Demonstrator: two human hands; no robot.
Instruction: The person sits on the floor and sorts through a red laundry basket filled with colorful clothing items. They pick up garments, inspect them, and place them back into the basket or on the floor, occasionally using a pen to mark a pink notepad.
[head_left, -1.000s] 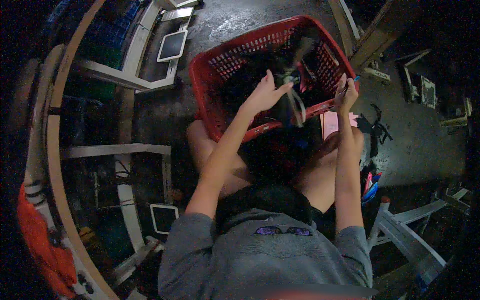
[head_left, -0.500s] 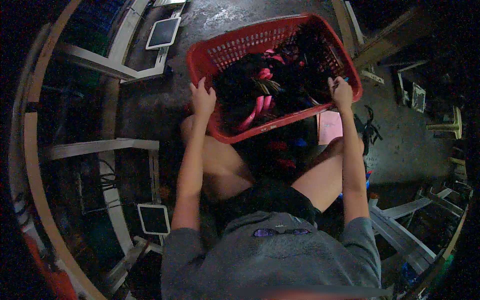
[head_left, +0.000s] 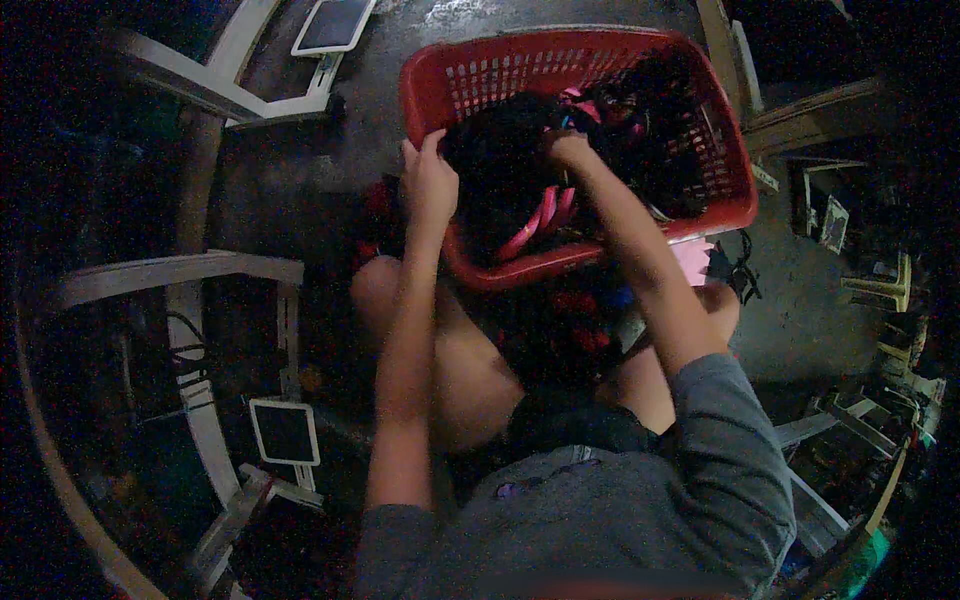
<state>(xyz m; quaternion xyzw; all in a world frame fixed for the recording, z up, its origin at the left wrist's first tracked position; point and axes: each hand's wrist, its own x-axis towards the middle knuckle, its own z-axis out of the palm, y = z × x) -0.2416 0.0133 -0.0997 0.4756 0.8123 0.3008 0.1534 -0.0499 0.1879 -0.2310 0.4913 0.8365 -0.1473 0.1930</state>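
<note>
A red plastic basket (head_left: 585, 268) with slotted walls lies across my knees, filled with a heap of dark, tangled items (head_left: 500, 150). Pink strap-like bands (head_left: 540, 220) stand out near its front side. At the left rim, my left hand (head_left: 431, 180) is closed around the edge. My right hand (head_left: 568, 150) reaches over the front rim into the middle of the heap. Its fingers point down and look closed, but shadow and dark material hide what they grip. A small bit of blue shows just beyond them.
White metal frames with dark, white-edged panels stand at the left, one upper panel (head_left: 335, 25) and one lower panel (head_left: 284, 432). A pink sheet (head_left: 693, 258) shows below the basket's right corner. A pale yellow stool-like frame (head_left: 885, 285) stands farther right on the dark floor.
My right hand has left the basket's right front rim and moved left into the heap. My left hand stays on the left rim. The basket appears shifted slightly right in view.
</note>
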